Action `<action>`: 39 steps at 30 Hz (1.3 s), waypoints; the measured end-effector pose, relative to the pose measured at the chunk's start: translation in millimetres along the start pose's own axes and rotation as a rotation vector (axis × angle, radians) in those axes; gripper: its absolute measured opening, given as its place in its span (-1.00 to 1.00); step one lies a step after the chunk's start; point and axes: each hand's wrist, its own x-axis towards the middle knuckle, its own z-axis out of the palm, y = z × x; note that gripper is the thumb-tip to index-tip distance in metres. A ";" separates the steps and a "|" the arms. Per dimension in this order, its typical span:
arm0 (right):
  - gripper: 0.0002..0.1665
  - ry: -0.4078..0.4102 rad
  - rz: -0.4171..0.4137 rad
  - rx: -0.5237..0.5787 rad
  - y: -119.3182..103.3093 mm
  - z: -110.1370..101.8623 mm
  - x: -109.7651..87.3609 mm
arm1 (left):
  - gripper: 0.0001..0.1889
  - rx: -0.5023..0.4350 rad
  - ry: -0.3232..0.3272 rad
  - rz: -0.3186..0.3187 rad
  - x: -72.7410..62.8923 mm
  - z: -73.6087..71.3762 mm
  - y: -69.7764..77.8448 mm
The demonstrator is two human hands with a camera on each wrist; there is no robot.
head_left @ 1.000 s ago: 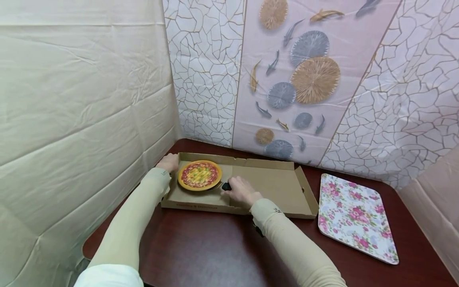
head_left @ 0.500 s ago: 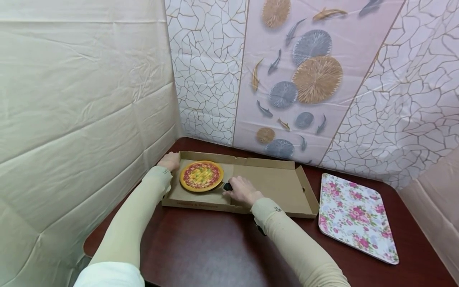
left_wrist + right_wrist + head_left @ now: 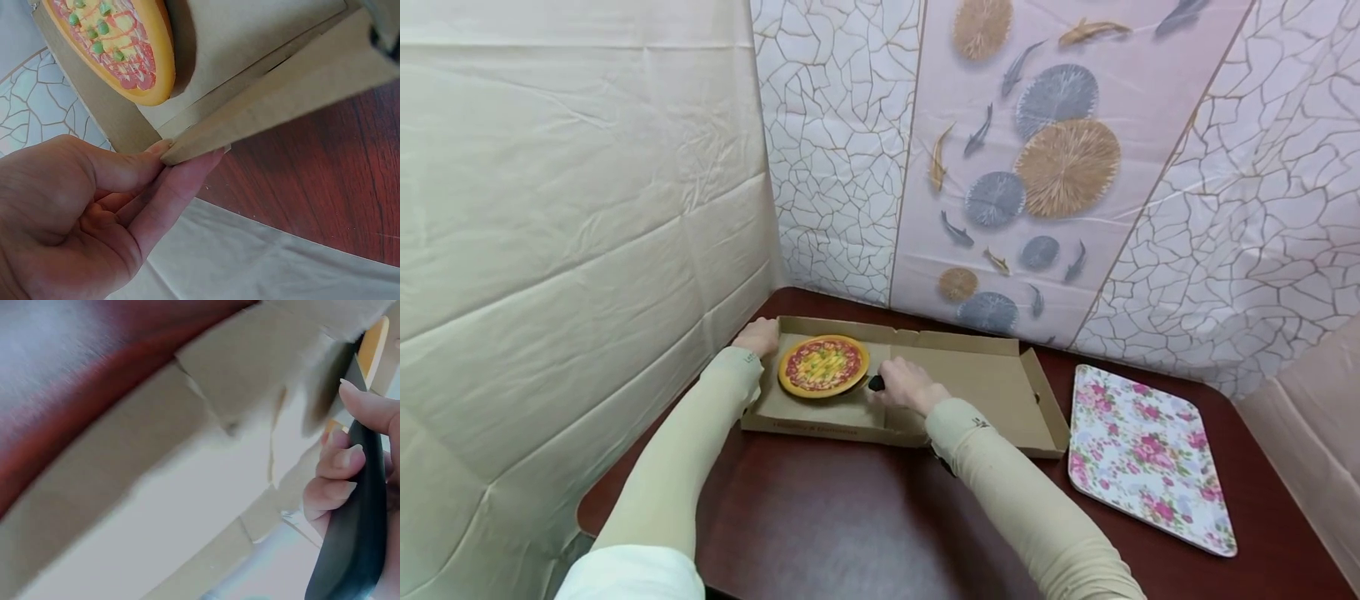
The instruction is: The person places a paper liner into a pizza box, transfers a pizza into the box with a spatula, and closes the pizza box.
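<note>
A round toy pizza (image 3: 823, 367) with a yellow crust lies over the left half of an opened cardboard pizza box (image 3: 970, 379). My left hand (image 3: 757, 336) pinches the box's left wall between thumb and fingers, plain in the left wrist view. My right hand (image 3: 906, 385) grips the black handle (image 3: 356, 519) of a spatula, its fingers wrapped round it. The blade runs left beneath the pizza's near right edge, mostly hidden by it. A dark shadow shows beside the crust (image 3: 164, 62) in the left wrist view.
A flower-patterned tray (image 3: 1150, 458) lies on the dark red table (image 3: 820, 517), right of the box. Cloth-covered walls (image 3: 625, 208) stand close behind and on the left. Low cardboard walls (image 3: 820, 430) edge the box.
My right hand and the spatula handle have risen very slightly. The pizza has shifted a touch to the right in the box. My left hand keeps its pinch on the box wall.
</note>
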 end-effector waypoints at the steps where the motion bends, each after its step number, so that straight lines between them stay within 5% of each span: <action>1: -0.67 -0.007 0.001 -0.003 -0.7 -2.2 0.6 | -0.62 0.005 -0.001 0.004 -0.2 0.8 -0.2; 7: -0.68 -0.048 0.011 -0.020 -2.4 -14.0 1.5 | -0.49 0.033 -0.011 0.042 -0.9 5.0 0.9; 23: -0.71 -0.164 0.058 0.047 2.4 -36.4 -4.5 | -0.54 0.021 -0.017 0.025 -1.5 7.7 6.6; 39: -0.71 -0.160 0.057 0.051 -0.1 -48.2 -3.7 | -0.46 0.042 -0.008 0.009 -0.1 1.4 3.0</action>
